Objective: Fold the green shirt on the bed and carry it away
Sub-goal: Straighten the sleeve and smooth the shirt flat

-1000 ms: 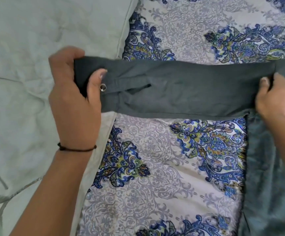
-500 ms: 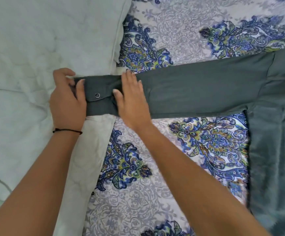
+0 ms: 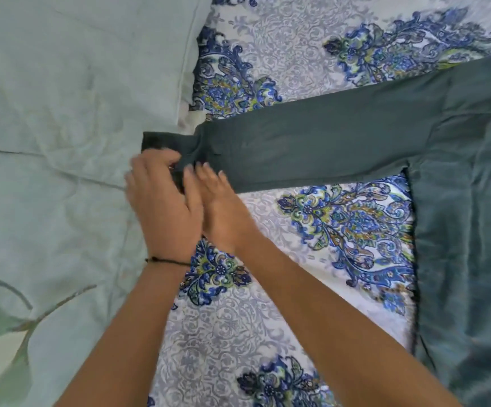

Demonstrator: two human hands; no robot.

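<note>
Centre frame, my left hand (image 3: 162,201) pinches the cuff (image 3: 157,141) of the green shirt (image 3: 461,230), its sleeve (image 3: 326,148) stretching right across the bed (image 3: 267,312), my right hand (image 3: 223,210) pressing flat on it; likely soft, light, limp, best gripped at seams.

- I see a bed (image 3: 297,39) under a blue floral sheet (image 3: 267,333).
- A pale pillow (image 3: 77,69) and quilt (image 3: 47,230) cover its left side.
- A green shirt (image 3: 458,230) lies at the right, its sleeve (image 3: 326,148) stretched across to the pillow.

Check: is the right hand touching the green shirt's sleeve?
Touching. Head view: the right hand lays its fingertips flat on the green shirt's sleeve, overlapping the fabric.
</note>
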